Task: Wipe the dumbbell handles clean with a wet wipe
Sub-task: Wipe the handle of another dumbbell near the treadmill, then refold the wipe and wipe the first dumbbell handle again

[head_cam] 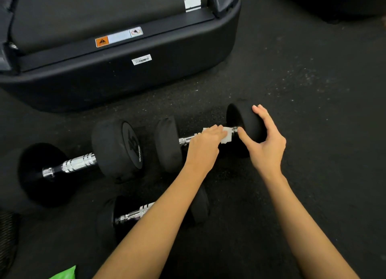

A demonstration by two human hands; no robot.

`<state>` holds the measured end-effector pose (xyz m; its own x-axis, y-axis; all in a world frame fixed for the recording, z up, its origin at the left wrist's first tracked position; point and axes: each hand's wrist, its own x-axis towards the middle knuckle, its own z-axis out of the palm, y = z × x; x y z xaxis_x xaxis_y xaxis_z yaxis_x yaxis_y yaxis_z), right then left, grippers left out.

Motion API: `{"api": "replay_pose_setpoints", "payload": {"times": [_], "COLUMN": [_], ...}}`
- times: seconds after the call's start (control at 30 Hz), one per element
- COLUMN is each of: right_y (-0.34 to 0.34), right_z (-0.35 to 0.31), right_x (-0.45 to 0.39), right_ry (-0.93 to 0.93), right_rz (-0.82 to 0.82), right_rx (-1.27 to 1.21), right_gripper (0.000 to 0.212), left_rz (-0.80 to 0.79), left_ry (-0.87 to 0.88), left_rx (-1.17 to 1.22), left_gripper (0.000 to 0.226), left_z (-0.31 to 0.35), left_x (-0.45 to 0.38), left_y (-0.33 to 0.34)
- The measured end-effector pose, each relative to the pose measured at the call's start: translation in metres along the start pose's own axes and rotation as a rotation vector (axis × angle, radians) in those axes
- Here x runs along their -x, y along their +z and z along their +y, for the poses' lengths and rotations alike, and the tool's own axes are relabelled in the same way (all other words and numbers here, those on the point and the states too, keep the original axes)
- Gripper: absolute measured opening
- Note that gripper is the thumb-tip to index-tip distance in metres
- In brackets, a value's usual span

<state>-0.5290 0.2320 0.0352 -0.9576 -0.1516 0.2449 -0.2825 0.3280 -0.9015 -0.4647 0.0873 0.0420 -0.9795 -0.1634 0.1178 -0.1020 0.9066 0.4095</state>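
The white wet wipe (226, 137) lies wrapped on the chrome handle (187, 140) of the far-right dumbbell (167, 145), close to that dumbbell's right weight head (245, 121), and the left hand (205, 147) grips the handle over it with curled fingers, so only the wipe's right end shows past the knuckles. Just right of the wipe, the right hand (265, 138) cups the right weight head, fingers curved over its top and thumb on its inner face near the wipe. Left of this dumbbell lies a second dumbbell (83, 163), its near head almost touching. In front of it, partly under the left forearm, lies a third dumbbell (133, 214). All rest on the dark rubber floor (313, 90). Beyond the dumbbell stands a treadmill base (125, 73). A green bag corner (65, 273) shows far to its lower left; whether it holds anything cannot be told.
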Motion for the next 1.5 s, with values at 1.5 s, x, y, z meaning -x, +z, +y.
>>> {"api": "replay_pose_setpoints", "payload": {"times": [1.5], "right_y": [0.074], "right_z": [-0.158], "right_x": [0.154], "right_ry": [0.278], "right_rz": [-0.701], "right_rx": [-0.444], "right_gripper": [0.017], "left_rz": [0.278], "left_ry": [-0.473], "left_rx": [0.831], "left_gripper": [0.038], "left_z": [-0.049], "left_x": [0.216], "left_y": [-0.157]}}
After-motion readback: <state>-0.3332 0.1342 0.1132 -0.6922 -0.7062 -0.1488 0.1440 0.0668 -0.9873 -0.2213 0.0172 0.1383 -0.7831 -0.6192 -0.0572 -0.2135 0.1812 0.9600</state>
